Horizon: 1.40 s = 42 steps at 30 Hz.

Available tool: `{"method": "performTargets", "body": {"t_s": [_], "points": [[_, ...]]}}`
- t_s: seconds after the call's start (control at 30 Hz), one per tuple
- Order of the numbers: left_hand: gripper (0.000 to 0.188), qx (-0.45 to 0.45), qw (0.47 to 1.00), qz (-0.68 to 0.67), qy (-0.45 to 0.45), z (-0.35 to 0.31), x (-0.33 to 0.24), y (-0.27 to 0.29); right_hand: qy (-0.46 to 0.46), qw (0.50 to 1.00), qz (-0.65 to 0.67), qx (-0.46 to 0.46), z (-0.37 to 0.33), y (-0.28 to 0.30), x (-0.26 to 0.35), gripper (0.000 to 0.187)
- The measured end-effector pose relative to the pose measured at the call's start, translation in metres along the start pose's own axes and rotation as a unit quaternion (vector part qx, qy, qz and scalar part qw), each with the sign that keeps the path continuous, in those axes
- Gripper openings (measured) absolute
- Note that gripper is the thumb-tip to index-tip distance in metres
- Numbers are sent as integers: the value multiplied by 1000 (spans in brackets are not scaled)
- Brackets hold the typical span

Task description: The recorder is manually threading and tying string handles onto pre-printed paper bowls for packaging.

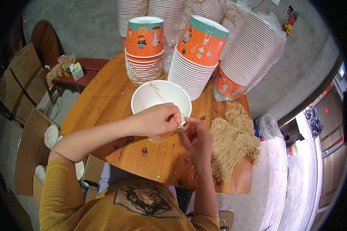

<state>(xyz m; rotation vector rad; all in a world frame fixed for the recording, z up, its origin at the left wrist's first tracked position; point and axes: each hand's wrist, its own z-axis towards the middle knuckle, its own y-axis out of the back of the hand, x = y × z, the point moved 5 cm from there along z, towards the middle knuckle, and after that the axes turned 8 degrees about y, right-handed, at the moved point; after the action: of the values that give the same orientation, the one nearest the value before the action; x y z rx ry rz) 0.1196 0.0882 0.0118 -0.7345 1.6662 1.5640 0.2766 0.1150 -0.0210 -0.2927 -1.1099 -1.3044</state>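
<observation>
Open white-lined paper bucket (pixel 144 98) with orange outer wall stands mouth up on the brown varnished wooden tabletop (pixel 98 106), in front of the seated person. Thin tan cord (pixel 155 89) lies across its far inner wall and runs toward the near right rim, partly behind the left hand (pixel 164 118).

Left hand: reaches across the bucket's near side, fingers curled in, pinching the cord near the rim. Right hand (pixel 196 134): just beside it at the same rim, thumb and forefinger bent toward each other; cannot tell whether they grip the cord, the contact being too small to read.

Right of the right hand, near it: loose heap of tan cord strands (pixel 233 140), spread toward the tabletop's right edge.

Behind the bucket, two stacks of upturned orange paper buckets with green bands and printed figures: a shorter left stack (pixel 144 42), tan cords looped about its lower rims, and a taller right stack (pixel 199 57), leaning. Further back, more nested stacks in clear plastic wrapping (pixel 254 50).

Left background: dark red wooden bench (pixel 90 64) bearing another tan cord bundle (pixel 61 69).
</observation>
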Motion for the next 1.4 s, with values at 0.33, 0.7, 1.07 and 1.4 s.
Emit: {"method": "performTargets", "body": {"t_s": [0.33, 0.7, 1.07, 1.4], "points": [[9, -84, 988, 108, -70, -7, -3, 0, 129, 982, -129, -40, -2, 2, 13, 21], [13, -84, 990, 103, -50, -14, -2, 13, 89, 994, -64, 22, -6, 4, 13, 24], [15, -86, 951, 257, -151, -63, 4, 24, 277, 942, -185, 48, 39, 13, 39, 19], [14, -123, 969, 143, -161, -78, 35, 49, 240, 955, -123, 126, 61, -45, 41, 7]]}}
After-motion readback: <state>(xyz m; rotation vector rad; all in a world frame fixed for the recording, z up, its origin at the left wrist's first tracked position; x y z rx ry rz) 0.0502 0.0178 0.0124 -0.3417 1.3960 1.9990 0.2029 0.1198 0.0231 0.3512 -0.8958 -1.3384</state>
